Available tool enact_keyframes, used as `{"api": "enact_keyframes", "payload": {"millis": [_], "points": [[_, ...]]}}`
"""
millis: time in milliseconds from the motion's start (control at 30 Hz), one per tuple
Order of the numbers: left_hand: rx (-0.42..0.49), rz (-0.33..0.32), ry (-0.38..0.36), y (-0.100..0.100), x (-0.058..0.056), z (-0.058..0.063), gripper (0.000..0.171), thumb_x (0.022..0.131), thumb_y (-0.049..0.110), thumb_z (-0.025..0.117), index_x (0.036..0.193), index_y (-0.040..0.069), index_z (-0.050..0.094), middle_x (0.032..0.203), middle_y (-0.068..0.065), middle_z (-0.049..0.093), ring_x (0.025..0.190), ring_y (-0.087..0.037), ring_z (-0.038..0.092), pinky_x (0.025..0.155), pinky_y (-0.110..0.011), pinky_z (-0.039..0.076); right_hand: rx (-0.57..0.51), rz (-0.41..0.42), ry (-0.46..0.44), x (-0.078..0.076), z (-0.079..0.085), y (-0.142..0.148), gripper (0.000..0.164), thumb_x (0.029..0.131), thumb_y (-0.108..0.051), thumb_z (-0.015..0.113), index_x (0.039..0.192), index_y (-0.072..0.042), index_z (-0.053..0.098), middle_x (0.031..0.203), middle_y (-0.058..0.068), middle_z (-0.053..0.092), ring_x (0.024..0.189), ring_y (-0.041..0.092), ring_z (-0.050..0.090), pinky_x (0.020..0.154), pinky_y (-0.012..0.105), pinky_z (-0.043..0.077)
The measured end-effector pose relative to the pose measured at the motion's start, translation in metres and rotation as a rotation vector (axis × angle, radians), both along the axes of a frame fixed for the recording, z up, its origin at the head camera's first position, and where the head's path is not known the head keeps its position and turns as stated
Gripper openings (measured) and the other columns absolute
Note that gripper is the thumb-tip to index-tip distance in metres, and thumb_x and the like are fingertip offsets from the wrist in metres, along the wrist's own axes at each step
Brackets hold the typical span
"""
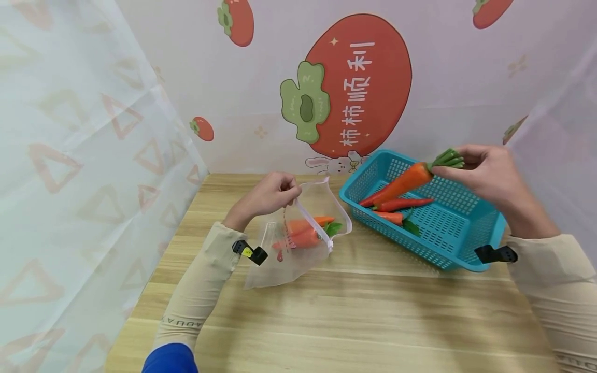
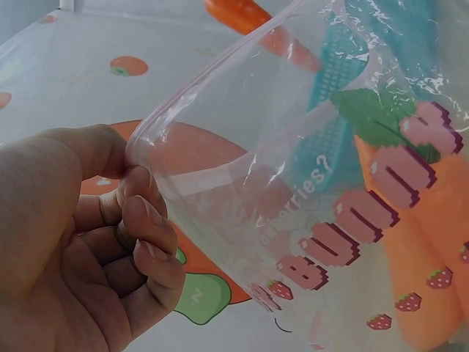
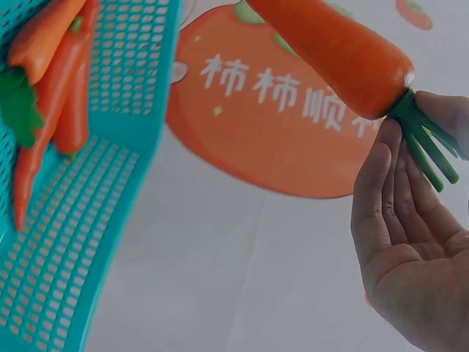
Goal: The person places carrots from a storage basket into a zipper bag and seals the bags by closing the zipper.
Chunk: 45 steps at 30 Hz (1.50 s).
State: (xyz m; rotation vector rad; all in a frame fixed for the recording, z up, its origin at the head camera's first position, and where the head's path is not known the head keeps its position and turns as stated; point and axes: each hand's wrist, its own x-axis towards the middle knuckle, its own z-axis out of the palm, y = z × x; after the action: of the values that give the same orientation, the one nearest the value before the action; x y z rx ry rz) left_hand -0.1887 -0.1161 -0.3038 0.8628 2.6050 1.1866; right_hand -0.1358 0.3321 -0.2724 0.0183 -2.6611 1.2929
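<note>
My left hand (image 1: 272,194) pinches the rim of a clear zip bag (image 1: 280,269) between thumb and forefinger, its mouth spread toward the basket. Inside the bag lie orange carrots (image 2: 418,264) with a green leaf, behind printed letters and strawberries. Over the blue basket (image 1: 448,225), my right hand (image 1: 489,171) pinches a carrot (image 1: 406,182) by its green stems. That carrot slants down to the left, tip lowest. Beneath it in the basket are red chili peppers (image 1: 403,204) and a smaller carrot (image 1: 389,216) with a green leaf.
The basket stands at the right on a wooden table (image 1: 354,321), close to the back wall. A printed cloth (image 1: 252,129) with persimmon pictures covers that wall, and another cloth (image 1: 93,171) hangs along the left side.
</note>
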Motion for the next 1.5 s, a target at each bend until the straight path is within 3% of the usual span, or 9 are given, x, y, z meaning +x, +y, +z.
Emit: {"api": "enact_keyframes", "payload": {"millis": [267,600,833,1233,1500], "points": [[0.011,-0.002,-0.002,-0.001,0.0,0.002,0.025,0.099,0.011,0.054,0.076,0.01,0.064,0.065,0.001,0.056,0.057,-0.015,0.052,0.053,-0.026,0.047,-0.09,0.026,0.03,-0.001,0.003,-0.018,0.033,0.089,-0.034,0.086,0.117,-0.018,0.079,0.083,-0.019,0.073,0.079,0.009,0.062,0.065,0.027,0.044],[0.012,0.002,-0.006,-0.003,0.0,0.002,0.025,0.098,0.009,0.053,0.075,0.009,0.063,0.065,0.001,0.055,0.057,-0.015,0.051,0.053,-0.026,0.045,-0.19,0.1,0.124,-0.008,-0.012,-0.04,0.022,0.092,-0.017,0.083,0.113,-0.015,0.08,0.087,-0.02,0.074,0.074,0.007,0.066,0.063,0.022,0.047],[0.007,0.002,0.005,-0.003,0.001,0.004,0.025,0.098,0.01,0.053,0.075,0.01,0.063,0.065,0.0,0.056,0.056,-0.016,0.052,0.053,-0.027,0.046,-0.293,0.146,0.09,-0.008,-0.022,-0.06,0.026,0.094,-0.018,0.08,0.118,-0.009,0.077,0.095,-0.017,0.075,0.081,0.009,0.069,0.07,0.02,0.056],[0.017,-0.001,0.004,-0.005,0.003,0.008,0.024,0.098,0.01,0.054,0.076,0.009,0.064,0.065,0.001,0.055,0.055,-0.016,0.048,0.052,-0.025,0.04,-0.316,0.226,0.058,-0.013,-0.041,-0.09,0.03,0.095,-0.021,0.08,0.121,-0.007,0.075,0.101,-0.015,0.075,0.087,0.012,0.071,0.078,0.023,0.06],[0.01,0.011,0.019,-0.007,0.004,0.01,0.022,0.096,0.009,0.053,0.076,0.01,0.063,0.064,0.001,0.055,0.054,-0.016,0.046,0.051,-0.024,0.037,-0.313,0.268,0.055,-0.018,-0.054,-0.111,0.029,0.092,-0.021,0.083,0.115,-0.005,0.075,0.098,-0.013,0.075,0.082,0.011,0.074,0.073,0.025,0.061]]}}
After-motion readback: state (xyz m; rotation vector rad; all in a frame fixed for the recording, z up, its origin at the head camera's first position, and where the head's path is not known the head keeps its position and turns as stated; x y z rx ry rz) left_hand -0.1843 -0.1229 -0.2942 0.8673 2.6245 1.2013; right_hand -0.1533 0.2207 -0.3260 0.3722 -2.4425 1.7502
